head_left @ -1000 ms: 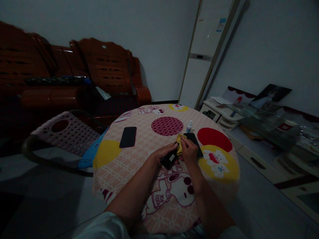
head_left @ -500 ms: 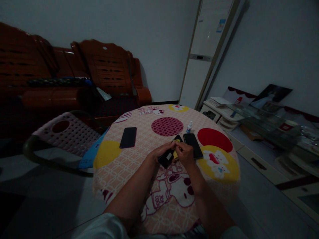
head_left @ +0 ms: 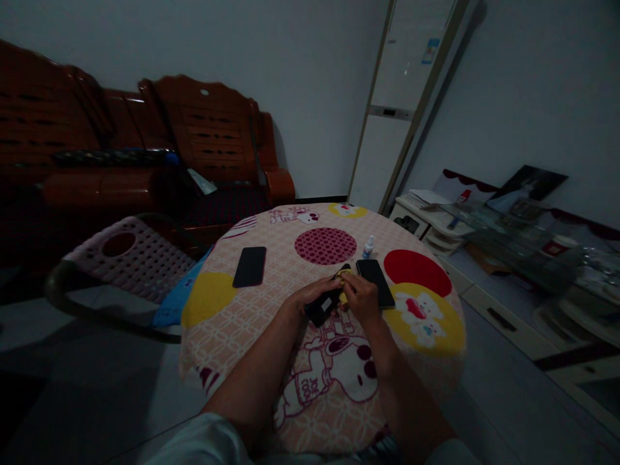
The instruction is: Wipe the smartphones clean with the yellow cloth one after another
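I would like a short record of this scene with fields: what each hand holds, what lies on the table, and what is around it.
left hand: left hand holds a black phone above the table
right hand: right hand presses a yellow cloth on the black phone
table: round table with cartoon cover
on table: second phone to the left, third phone beside the right hand, small bottle behind it
around: plastic chair, wooden sofa

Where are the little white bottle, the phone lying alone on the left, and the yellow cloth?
little white bottle [head_left: 369, 246], head view, on its body.
phone lying alone [head_left: 249, 266], head view, middle of its dark face.
yellow cloth [head_left: 343, 276], head view, on the fold showing between the hands.
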Available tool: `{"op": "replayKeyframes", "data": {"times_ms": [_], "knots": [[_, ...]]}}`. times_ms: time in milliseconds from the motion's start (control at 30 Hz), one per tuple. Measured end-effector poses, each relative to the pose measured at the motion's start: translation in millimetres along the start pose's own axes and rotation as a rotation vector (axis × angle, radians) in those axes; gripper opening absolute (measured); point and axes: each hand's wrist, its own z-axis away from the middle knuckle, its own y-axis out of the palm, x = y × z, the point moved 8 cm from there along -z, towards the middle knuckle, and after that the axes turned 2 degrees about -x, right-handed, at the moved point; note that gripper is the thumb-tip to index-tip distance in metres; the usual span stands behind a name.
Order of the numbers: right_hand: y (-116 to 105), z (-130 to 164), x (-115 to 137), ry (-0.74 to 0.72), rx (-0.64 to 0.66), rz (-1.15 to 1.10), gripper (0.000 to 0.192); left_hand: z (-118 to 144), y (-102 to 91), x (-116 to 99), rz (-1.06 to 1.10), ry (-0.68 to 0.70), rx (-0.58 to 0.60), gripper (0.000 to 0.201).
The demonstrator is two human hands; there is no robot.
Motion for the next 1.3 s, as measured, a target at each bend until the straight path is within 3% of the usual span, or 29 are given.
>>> {"op": "replayKeyframes", "data": {"times_ms": [167,433,667,967,1300], "knots": [[8,3,7,-0.057,0.046,0.043,0.027,4,-5.2,-8,-0.023,0.032,-0.091,0.043],[-3,1,-2,-0.027,-0.017,0.038,0.029,-1,-7.4,0,-0.112,-0.008,0.005,0.056],[-6,1,-4,-0.010,-0.070,0.031,0.029,-4,-7.9,1,-0.125,0.014,-0.006,0.055],[6,2,8,-0.079,0.056,0.050,0.028,0,-12.5,-2,-0.143,-0.004,-0.058,0.052],[-13,-2,-17,0.121,-0.111,-0.038,0.028,4,-2.0,-6,-0.168,0.001,0.006,0.068]]}}
